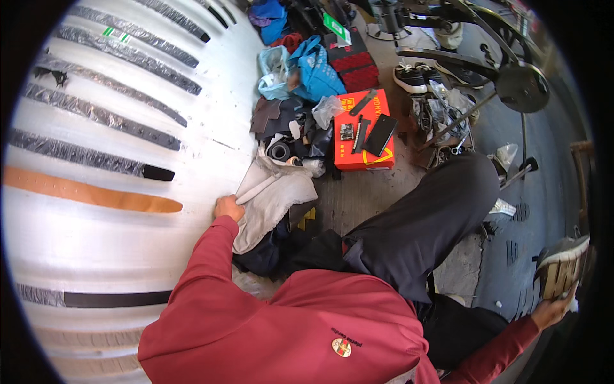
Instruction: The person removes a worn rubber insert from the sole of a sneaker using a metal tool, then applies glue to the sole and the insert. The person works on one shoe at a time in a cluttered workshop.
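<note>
At the left, my left hand (pixel 229 208) grips a fold of beige cloth (pixel 283 192) next to a pale metal panel. The cloth drapes over dark fabric, its frayed edge hanging down. Far to the right, my right hand (pixel 554 309) holds a shoe (pixel 563 269) by one end. Its brown ridged sole and pale midsole face me, while the upper is mostly hidden. Under the top of the cloth's pile lie a black roll (pixel 278 150) and a whitish spool (pixel 314 168).
Wrapped belts and a tan leather belt (pixel 96 192) lie along the pale panel (pixel 201 259). A red box (pixel 364 165) bears a black phone-like slab (pixel 380 135) and small tools. Blue bags (pixel 314 69) stand behind. Black sneakers (pixel 410 79) and a metal machine arm (pixel 446 57) are at upper right.
</note>
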Motion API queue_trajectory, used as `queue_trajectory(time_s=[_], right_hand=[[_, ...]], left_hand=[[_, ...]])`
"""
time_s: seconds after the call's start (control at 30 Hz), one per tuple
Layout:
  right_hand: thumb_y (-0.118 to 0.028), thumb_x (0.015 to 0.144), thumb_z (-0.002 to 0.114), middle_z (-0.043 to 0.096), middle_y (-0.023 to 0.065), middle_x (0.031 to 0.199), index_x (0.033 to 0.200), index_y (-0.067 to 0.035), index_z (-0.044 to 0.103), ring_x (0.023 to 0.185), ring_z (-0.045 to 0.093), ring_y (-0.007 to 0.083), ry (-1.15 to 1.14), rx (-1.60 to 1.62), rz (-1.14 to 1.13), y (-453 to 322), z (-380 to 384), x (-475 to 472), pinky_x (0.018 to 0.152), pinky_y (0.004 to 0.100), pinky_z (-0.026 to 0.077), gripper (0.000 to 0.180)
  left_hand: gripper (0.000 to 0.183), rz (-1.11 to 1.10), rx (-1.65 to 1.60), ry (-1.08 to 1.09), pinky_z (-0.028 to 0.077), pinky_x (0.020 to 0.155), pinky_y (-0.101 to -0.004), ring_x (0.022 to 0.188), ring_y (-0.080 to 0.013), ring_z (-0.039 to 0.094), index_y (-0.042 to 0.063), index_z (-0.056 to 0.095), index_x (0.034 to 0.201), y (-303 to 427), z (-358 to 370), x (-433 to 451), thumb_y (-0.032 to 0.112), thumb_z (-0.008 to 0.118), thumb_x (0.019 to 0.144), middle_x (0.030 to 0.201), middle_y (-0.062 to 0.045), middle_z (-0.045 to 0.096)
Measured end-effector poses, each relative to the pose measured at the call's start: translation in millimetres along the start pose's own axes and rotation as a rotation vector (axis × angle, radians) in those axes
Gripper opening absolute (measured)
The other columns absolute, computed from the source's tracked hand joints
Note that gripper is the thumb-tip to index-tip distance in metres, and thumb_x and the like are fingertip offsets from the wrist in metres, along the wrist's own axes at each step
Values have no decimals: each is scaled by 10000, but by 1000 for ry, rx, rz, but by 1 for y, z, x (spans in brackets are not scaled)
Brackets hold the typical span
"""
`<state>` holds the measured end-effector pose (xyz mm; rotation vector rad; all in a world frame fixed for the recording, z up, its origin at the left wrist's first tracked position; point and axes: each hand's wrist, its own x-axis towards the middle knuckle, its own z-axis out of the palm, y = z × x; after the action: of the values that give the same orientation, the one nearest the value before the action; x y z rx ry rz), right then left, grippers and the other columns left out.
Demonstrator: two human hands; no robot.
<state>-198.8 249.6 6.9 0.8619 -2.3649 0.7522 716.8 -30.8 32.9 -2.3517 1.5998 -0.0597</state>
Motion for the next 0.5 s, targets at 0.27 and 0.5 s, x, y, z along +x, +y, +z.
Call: queue_trajectory(time_s=[0.27, 0.5], right_hand=[[35, 984, 588, 607, 165, 1498, 1518, -54, 547, 1353, 599, 298, 128, 204, 101, -12, -28, -28, 1164, 420, 457, 543], [-10, 1009, 572, 583, 153, 1519, 1517, -60, 553, 1347, 599, 313, 80, 465, 400, -3, -43, -40, 1154, 432, 469, 511]], left_hand=[[290, 35, -180, 145, 534, 912, -539, 1060, -460, 683, 78, 747, 1068, 11, -42, 43, 326, 650, 952, 1095, -241, 740], [227, 290, -916, 207, 488, 757, -361, 813, -200, 649, 18, 647, 924, 31, -139, 61, 223, 636, 1021, 826, -90, 690]])
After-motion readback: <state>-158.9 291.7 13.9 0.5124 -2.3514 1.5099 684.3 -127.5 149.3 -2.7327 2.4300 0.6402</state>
